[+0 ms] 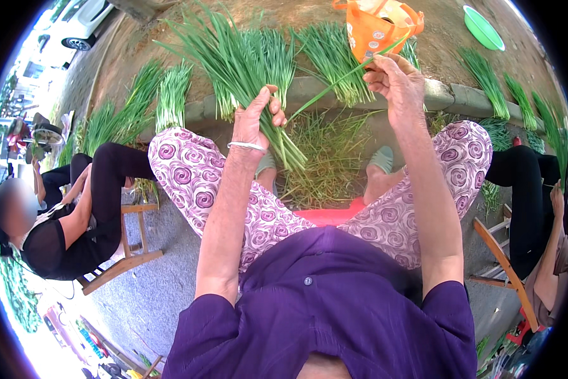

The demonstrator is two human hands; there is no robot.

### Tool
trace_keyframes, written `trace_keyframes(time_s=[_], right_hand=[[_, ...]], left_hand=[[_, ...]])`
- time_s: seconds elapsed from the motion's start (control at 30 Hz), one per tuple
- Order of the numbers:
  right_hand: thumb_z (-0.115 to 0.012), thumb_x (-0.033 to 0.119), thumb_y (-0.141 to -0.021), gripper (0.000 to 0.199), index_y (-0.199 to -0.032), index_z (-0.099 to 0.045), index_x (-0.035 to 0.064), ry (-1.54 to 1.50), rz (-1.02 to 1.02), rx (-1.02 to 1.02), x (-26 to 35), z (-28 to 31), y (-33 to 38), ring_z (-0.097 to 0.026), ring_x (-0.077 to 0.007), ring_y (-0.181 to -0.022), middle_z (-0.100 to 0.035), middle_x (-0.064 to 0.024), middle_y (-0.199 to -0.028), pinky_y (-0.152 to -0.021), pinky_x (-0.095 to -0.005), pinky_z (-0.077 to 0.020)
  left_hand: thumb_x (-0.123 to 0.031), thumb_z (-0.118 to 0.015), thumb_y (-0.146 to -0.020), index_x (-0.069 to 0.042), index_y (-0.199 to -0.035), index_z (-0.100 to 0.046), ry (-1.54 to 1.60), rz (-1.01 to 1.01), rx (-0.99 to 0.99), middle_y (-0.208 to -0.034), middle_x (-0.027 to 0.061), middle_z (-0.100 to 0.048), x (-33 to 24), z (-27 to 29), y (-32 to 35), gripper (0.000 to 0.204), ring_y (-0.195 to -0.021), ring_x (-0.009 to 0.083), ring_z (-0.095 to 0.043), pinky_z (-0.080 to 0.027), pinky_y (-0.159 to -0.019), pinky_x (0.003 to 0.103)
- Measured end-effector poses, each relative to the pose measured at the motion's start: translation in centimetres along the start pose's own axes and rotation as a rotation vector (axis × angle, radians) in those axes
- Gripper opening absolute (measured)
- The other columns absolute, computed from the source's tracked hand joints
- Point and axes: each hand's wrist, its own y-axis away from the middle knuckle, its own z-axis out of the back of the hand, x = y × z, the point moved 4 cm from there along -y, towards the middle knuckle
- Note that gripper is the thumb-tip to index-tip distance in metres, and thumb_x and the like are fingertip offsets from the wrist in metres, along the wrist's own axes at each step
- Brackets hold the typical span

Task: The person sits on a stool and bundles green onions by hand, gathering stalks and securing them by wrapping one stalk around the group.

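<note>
"Firstly, what is seen, largest to smallest?"

"A stone kerb (438, 95) is set crosswise, with a litter of loose stalks (325, 148) strewn before it. A bunch of green stalks (224, 63) is clasped in the left hand (255, 123), slanted from upper-left tips to lower-right pale ends."

"And the right hand (394, 88)?"

"It is held well apart, rightward; a single blade (342, 78) is pinched there, sloped down-left, its lower end nearer the left hand."
</note>
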Motion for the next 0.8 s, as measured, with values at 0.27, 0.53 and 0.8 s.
trace_keyframes(time_s=[0.27,0.53,0.8], right_hand=[[-0.064,0.011,-0.085,0.015,-0.098,-0.063,0.0020,0.001,-0.091,0.076,-0.9,-0.6,0.2,-0.066,-0.0133,-0.059,-0.070,-0.0113,-0.086,-0.049,-0.0226,-0.0515],[-0.059,0.011,-0.088,0.015,-0.098,-0.065,0.0020,0.225,-0.082,0.228,-1.4,-2.2,1.7,-0.064,-0.0098,-0.060,-0.069,-0.0080,-0.081,-0.050,-0.0213,-0.0515],[-0.056,0.011,-0.089,0.018,-0.093,-0.065,-0.0044,0.533,-0.058,0.573,-3.4,-5.8,5.7,-0.060,-0.0095,-0.056,-0.065,-0.0075,-0.070,-0.050,-0.0237,-0.0498]], left_hand=[[-0.024,-0.056,-0.095,-0.004,-0.107,-0.055,-0.158,0.103,0.084,-0.068,0.0007,-0.049,0.7,-0.9,0.7,0.023,-0.052,0.0113,-0.047,-0.043,-0.053,0.029],[-0.024,-0.056,-0.095,-0.004,-0.106,-0.056,-0.137,0.058,0.071,-0.069,0.0012,-0.050,0.3,-0.9,0.7,0.023,-0.053,0.0118,-0.047,-0.044,-0.054,0.030],[-0.024,-0.059,-0.093,-0.005,-0.107,-0.055,-0.073,0.022,-0.006,-0.071,0.0024,-0.050,0.3,-0.4,0.4,0.024,-0.060,0.0160,-0.051,-0.046,-0.058,0.034]])
